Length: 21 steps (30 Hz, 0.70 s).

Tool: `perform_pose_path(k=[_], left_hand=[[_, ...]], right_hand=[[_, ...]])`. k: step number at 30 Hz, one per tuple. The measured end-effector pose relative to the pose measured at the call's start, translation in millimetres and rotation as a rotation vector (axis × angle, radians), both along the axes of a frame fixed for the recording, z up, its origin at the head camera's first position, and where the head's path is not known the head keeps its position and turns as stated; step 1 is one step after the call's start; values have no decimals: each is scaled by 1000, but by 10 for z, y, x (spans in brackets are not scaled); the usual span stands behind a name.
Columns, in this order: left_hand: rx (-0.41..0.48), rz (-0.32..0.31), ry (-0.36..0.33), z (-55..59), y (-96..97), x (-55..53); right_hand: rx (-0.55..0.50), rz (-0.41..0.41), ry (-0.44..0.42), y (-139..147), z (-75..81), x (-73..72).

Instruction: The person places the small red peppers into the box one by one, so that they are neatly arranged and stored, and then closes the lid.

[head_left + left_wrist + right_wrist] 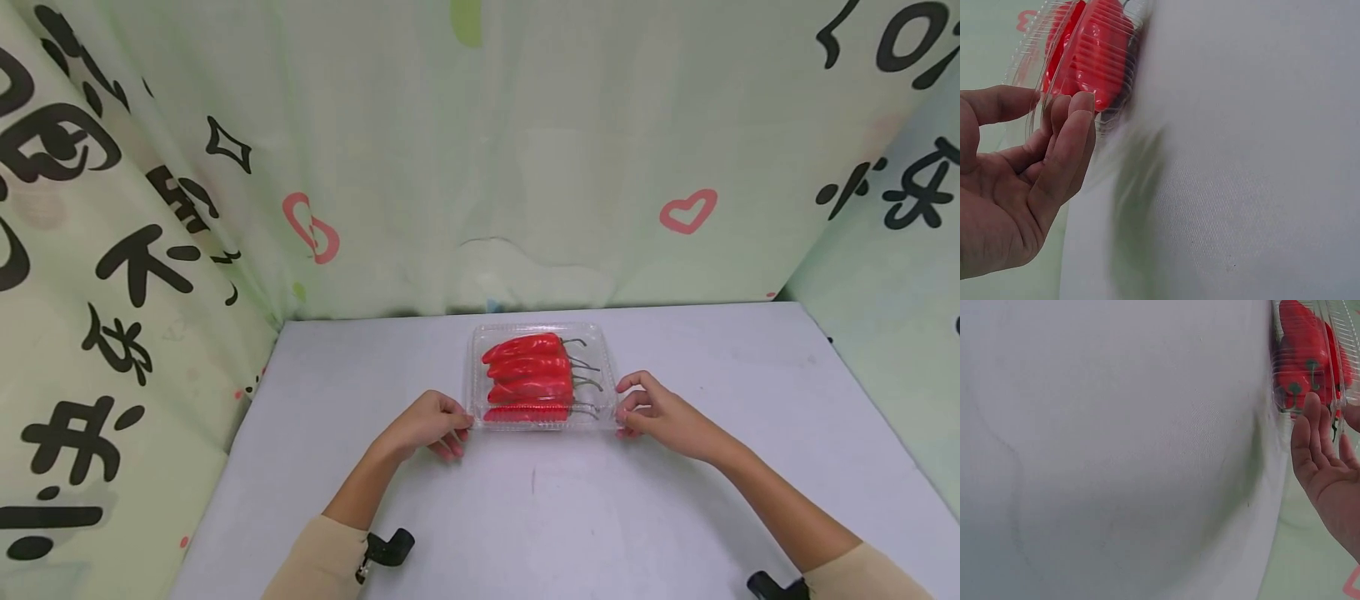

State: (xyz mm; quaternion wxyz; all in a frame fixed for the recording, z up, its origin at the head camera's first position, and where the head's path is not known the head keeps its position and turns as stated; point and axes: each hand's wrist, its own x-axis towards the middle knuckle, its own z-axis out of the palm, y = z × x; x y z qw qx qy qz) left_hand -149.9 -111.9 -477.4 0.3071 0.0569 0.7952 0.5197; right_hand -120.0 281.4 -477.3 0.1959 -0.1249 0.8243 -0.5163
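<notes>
A clear plastic clamshell box sits on the table with several long red peppers inside, their green stems pointing right. My left hand pinches the box's near left corner. In the left wrist view, the left hand has its thumb on one side of the clear rim and curled fingers on the other. At the near right corner, my right hand pinches the rim between thumb and fingers. The right wrist view shows that right hand beside the pepper stems, with its thumb partly cut off by the frame.
The box stands toward the back of a white-covered table. A pale green printed curtain hangs behind the table and along both sides. Each wrist carries a black camera, such as the left one.
</notes>
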Motion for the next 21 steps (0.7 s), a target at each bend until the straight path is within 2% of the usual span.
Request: perform_pose_path(k=[8,14,21], left_hand=[[16,10,-5,-12,2,13],[23,12,-9,-14,3,14],[43,25,-7,-37,17,14]], right_hand=[[-42,-10,-19,3,-6,9],[-3,-32,-63,13,-33,-10],[73,56,-87,37,-38,-40]])
